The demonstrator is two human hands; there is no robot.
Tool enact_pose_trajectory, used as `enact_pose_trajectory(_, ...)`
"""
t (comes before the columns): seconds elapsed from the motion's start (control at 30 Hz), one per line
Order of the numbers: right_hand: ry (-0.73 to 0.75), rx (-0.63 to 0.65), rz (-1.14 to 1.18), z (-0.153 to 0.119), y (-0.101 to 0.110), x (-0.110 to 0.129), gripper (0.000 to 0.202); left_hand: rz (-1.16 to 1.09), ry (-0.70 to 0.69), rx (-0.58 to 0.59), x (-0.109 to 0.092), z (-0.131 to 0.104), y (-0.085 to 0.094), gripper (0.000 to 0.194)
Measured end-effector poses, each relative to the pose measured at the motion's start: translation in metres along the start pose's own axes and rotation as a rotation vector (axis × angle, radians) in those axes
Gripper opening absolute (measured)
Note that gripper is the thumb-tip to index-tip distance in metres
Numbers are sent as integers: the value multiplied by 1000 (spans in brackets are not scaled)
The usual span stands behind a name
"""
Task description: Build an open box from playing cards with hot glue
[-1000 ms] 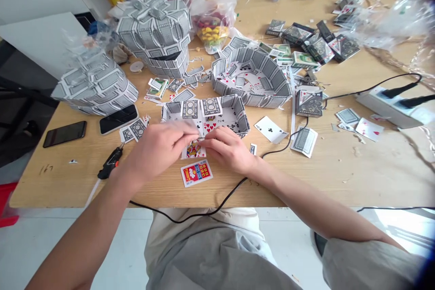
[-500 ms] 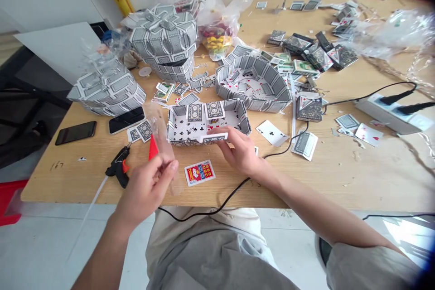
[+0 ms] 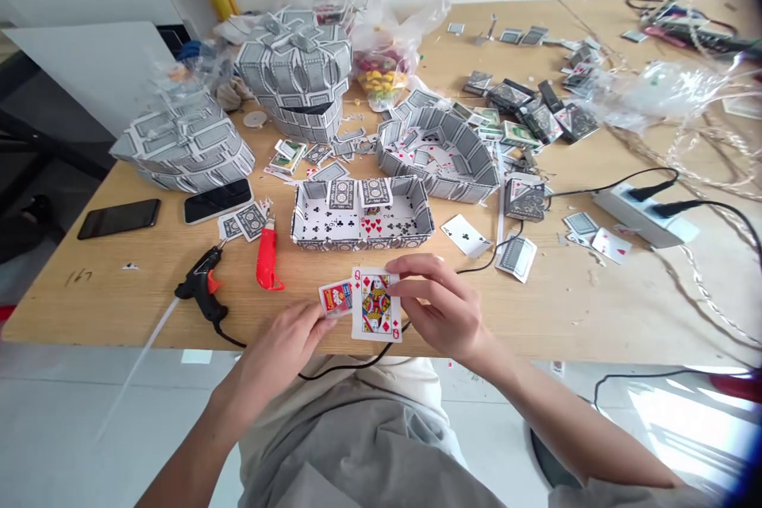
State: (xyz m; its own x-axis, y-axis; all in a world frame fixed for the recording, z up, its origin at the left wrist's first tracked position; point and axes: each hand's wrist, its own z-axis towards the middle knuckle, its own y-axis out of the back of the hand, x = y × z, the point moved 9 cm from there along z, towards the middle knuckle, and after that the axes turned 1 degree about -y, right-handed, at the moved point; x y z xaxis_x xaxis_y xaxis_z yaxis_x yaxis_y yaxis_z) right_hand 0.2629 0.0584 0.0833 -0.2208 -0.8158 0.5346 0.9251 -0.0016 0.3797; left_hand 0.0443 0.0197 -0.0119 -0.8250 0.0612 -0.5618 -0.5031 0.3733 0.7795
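My right hand [image 3: 444,305] pinches a queen of diamonds playing card [image 3: 376,304] by its upper right edge, face up. To its left, my left hand [image 3: 291,341] has thumb and fingers closed on the near corner of a red-and-white card [image 3: 335,298]. The queen covers part of that red card. Just beyond stands an open box made of playing cards [image 3: 363,242], with two patterned cards [image 3: 358,194] at its far wall. A red utility knife [image 3: 267,258] lies left of the box.
A black glue gun [image 3: 205,286] lies at left, near two phones [image 3: 217,201]. Card-built baskets [image 3: 294,67] and a heart-shaped card tray [image 3: 458,178] stand behind. A power strip [image 3: 646,214] sits right; a black cable [image 3: 351,367] runs along the front edge.
My right hand has drawn back from the box to the table's front with a card, now face up. My left hand has left the clear plastic piece and moved right to the red card.
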Motion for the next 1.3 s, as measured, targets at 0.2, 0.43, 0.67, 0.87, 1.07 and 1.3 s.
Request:
enact_pose_trajectory(0.2, -73, -23, 37, -16, -17, 5, 34, -413, -111, -254, -27, 7, 27, 41)
enact_pose_trajectory(0.43, -118, 195, 155, -23, -43, 12, 45, -1009, 106, -87, -27, 10, -14, 48)
enact_pose_trajectory(0.67, -209, 281, 65, -33, -45, 5, 30, -835, 108, -19, -18, 7, -32, 47)
enact_pose_trajectory(0.87, -286, 334, 74, -34, -51, -4, 18, -701, 58, -32, -22, 4, -24, 46)
enact_pose_trajectory(1.07, -261, 382, 19, -36, -56, -2, 18, -689, 51, -39, -21, 3, -23, 45)
enact_pose_trajectory(1.3, -235, 454, -16, -42, -65, -2, 20, -654, 42, -3, -24, 2, -23, 42)
